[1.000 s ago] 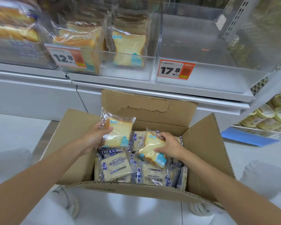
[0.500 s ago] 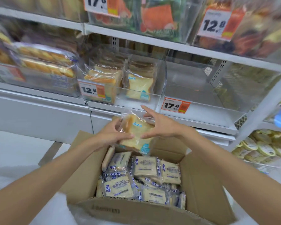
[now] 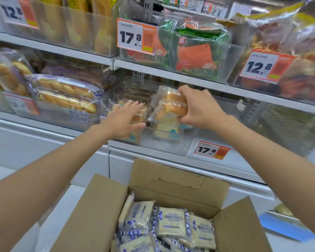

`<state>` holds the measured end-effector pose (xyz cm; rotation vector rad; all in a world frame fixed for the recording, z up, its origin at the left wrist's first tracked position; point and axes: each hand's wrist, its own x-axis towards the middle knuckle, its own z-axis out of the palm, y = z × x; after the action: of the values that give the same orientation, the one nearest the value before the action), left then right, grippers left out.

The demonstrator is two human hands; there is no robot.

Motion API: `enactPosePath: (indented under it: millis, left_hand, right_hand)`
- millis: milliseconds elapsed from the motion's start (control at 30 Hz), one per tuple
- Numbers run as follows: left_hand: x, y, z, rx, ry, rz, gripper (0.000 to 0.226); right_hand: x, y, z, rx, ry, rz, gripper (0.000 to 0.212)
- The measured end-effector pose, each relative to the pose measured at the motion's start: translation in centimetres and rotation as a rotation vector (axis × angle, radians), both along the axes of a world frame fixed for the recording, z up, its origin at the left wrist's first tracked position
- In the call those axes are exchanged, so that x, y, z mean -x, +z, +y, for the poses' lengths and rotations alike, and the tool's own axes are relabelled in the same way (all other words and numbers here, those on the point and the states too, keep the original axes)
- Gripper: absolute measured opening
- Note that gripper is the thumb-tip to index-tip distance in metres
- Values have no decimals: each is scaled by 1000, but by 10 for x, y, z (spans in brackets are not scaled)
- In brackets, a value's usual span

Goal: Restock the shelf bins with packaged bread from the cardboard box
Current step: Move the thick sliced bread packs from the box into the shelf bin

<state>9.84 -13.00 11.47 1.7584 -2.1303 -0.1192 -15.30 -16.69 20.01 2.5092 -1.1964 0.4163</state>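
Over the clear shelf bin (image 3: 164,142) on the middle shelf, the right hand (image 3: 198,108) is pinched tight around the top of a bread pack (image 3: 168,113), fingers curled over its upper edge. The pack hangs upright with its long side running up and down, bottom end already dipping behind the bin's front wall. So the drop spot is basically straight below the hand, slightly toward the back.

The left hand (image 3: 125,119) is flat and spread wide, holding nothing. Its fingers point into the same bin and rest against the bread already standing on the left side (image 3: 133,137), looks like it's keeping that row pushed back or steady, though I can't tell how hard it's pressing. It sits just beside the hanging pack, on its left.

My guess is the next bit is simply lowering the pack straight down into the gap on the right of the existing row. The right hand is the one on it, no contest.

Plenty more packs still in the cardboard box (image 3: 153,186) down below, so the job's nowhere near done.
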Motion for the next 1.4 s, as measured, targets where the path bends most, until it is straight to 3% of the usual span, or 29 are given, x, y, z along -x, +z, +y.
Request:
enactPosePath:
  millis: [100, 200, 267, 333, 433, 567, 700, 867, 967, 1067, 1167, 1233, 1300, 1400]
  left_hand:
    - [-5, -22, -14, -9, -31, -123, 69]
    - [-12, -41, -18, 69, -40, -163, 87]
    - [-12, -45, -21, 135, -27, -152, 83]
    - [-11, -42, -25, 217, -10, -119, 69]
    - [-13, -39, -36, 270, 9, -86, 64]
    - [-13, -45, -48, 221, 25, -126, 69]
    - [-12, -49, -50, 236, 49, -111, 68]
    - [-5, -43, -52, 163, 89, 5, 73]
    - [-4, -41, -54, 95, 101, -125, 76]
    - [1, -26, -49, 7, 109, 42, 66]
    - [24, -4, -26, 212, 92, 251, 59]
    - [48, 2, -3, 366, 42, 262, 34]
    - [70, -7, 20, 342, -15, 323, 14]
    - [95, -44, 50, 95, -27, 372, 13]
  right_hand:
    - [-8, -18, -27, -357, -96, 140, 80]
    - [-13, -28, -52, -707, -150, 47, 90]
    - [-22, -36, -58, -850, -174, -16, 108]
    - [-35, -48, -55, -789, -205, -56, 107]
    - [-56, -67, -49, -572, -180, 73, 84]
    - [-65, -64, -57, -677, -187, 109, 83]
    - [-46, -67, -57, -477, -296, 135, 81]
    - [-50, -80, -61, -516, -340, 187, 90]
    - [-43, -83, -62, -528, -322, 99, 87]
    - [-36, -79, -55, -498, -279, -20, 80]
    - [-27, -75, -31, -189, -128, -169, 53]
    - [-16, -79, -2, -59, -54, -277, 30]
    - [0, -94, 28, -112, -37, -343, 16]
    - [32, -136, 68, -377, -59, -317, 13]
